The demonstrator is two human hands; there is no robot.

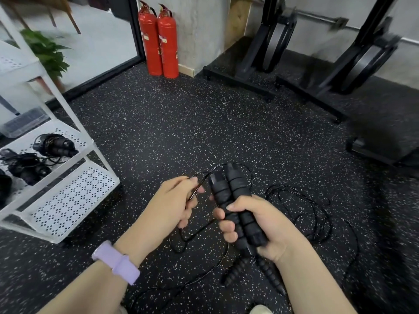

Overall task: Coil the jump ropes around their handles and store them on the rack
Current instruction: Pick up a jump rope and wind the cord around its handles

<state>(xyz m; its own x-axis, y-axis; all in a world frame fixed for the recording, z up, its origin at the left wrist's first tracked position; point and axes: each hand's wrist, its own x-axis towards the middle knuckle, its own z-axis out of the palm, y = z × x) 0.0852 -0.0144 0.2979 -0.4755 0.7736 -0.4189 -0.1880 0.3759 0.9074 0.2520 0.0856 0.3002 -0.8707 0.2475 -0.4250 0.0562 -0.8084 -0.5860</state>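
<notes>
My right hand (260,225) grips two black ribbed jump rope handles (229,189) held side by side, tips pointing up and away. My left hand (179,200) pinches the thin black rope (199,184) just left of the handle tops, where it loops over them. More of the rope (313,214) lies in loose loops on the floor to the right and under my arms. The white perforated rack (74,189) stands at the left. Its middle shelf holds coiled black jump ropes (56,145).
Speckled black rubber floor (181,123) spreads ahead. Two red fire extinguishers (158,39) stand by a concrete pillar. Black gym machine frames (317,64) line the back right. A potted plant (47,51) and a glass door sit behind the rack.
</notes>
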